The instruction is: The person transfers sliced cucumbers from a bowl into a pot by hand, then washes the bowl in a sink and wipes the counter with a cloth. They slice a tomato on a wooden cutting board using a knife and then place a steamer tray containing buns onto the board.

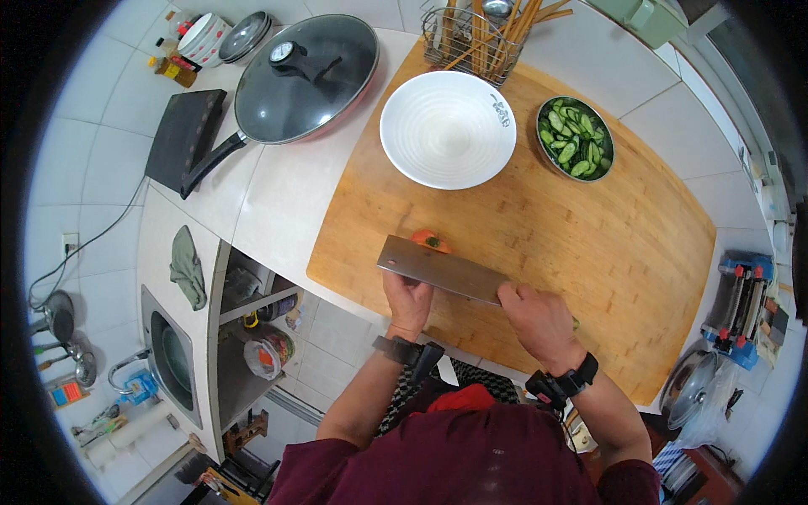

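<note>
A cleaver [445,270] with a broad steel blade lies slantwise over the wooden cutting board [568,233]. Its handle is in my right hand [541,325], fingers wrapped around it; a small greenish end shows past the palm. Beyond the blade's far edge a tomato [431,240] shows, orange-red with a dark green stem spot, partly covered by the steel. My left hand [407,303] is at the near side of the blade close to its front end. The blade hides its fingertips, so whether they touch the tomato cannot be seen.
A white bowl [442,136] stands behind the tomato, a metal bowl [546,151] of sliced cucumber to its right. A wire basket [431,38] with chopsticks is at the back. Left are a lidded frying pan [303,95], a green cloth [187,271] and a sink [151,315].
</note>
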`<state>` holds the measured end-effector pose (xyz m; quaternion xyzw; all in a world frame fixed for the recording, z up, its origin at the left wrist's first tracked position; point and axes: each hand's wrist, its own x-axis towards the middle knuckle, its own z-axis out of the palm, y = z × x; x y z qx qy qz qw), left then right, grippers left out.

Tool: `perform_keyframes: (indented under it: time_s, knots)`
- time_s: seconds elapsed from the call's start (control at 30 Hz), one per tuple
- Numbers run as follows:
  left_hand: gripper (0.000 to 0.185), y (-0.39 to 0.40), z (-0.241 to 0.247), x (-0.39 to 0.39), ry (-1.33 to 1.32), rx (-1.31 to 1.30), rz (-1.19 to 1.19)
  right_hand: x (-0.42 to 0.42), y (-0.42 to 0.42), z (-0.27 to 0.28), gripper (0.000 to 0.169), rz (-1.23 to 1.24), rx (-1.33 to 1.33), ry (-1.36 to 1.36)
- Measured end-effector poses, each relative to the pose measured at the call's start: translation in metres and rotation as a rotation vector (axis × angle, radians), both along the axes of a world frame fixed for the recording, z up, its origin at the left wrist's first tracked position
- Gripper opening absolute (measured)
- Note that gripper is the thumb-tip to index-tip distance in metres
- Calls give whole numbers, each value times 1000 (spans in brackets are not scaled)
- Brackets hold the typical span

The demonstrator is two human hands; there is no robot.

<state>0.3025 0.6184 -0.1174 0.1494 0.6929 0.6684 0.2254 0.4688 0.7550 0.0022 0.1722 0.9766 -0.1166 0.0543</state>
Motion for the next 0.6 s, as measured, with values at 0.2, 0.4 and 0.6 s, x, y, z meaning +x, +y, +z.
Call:
perform_keyframes:
  time_s: [0.2,0.4,0.6]
  knots:
    - [45,2,-3,-1,119,-37,13,-19,-5,-4,24,-8,0,53]
    - [47,6,7,-2,94,-25,8,-12,-19,4,21,-92,8,-49]
    - [50,0,5,-2,221,-143,-35,-51,-18,-2,16,-173,-89,-84]
